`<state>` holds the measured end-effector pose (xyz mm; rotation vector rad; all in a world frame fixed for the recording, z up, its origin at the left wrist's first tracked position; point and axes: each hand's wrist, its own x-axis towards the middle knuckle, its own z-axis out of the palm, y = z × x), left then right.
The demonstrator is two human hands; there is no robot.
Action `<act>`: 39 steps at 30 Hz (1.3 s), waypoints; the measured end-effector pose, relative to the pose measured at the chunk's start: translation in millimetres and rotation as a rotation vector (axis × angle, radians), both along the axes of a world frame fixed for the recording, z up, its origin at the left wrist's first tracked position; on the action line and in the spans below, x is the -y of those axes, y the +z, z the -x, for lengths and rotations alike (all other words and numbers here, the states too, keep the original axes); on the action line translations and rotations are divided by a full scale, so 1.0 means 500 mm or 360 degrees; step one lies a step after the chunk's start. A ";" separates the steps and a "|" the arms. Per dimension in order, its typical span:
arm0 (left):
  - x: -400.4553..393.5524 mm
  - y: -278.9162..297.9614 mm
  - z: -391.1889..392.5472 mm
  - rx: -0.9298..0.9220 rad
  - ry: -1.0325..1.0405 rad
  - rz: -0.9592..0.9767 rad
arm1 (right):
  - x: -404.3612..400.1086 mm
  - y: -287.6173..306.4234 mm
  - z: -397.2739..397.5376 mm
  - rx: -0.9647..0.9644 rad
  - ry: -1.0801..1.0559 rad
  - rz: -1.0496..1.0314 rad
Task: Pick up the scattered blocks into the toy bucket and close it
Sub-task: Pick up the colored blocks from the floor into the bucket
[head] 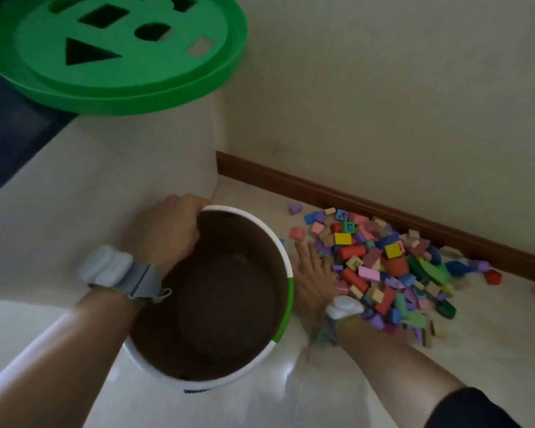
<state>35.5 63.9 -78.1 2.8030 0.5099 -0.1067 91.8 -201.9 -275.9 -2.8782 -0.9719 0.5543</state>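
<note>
Bucket [286, 257] rim hides left grip's [167, 230] curled fingers; right grip [314, 279] flat, blurred beside blocks [383, 267].

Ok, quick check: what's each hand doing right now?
Left hand: grips the bucket rim.
Right hand: open, fingers straight, holding nothing, at the edge of the blocks.

the left hand [167, 230] is curled, knuckles up, fingers hooked over a rim, its bare forearm coming in from the lower left with a grey band on the wrist. the right hand [314, 273] lies flat, palm down, with straight fingers [303, 251] spread and pointing away from the body. its forearm comes in from the lower right, a dark sleeve at the frame's edge and a white-and-grey band on the wrist.
</note>
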 end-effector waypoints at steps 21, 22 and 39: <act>-0.022 -0.022 0.013 0.0170 -0.0032 -0.0291 | -0.111 -0.045 -0.217 0.0253 -0.0176 0.0135; -0.021 -0.022 0.014 0.0171 -0.0020 -0.0289 | -0.112 -0.044 -0.215 0.0302 -0.0159 0.0160; -0.014 -0.021 0.016 0.0202 0.0002 -0.0347 | -0.081 -0.054 -0.138 0.0393 -0.0012 0.0273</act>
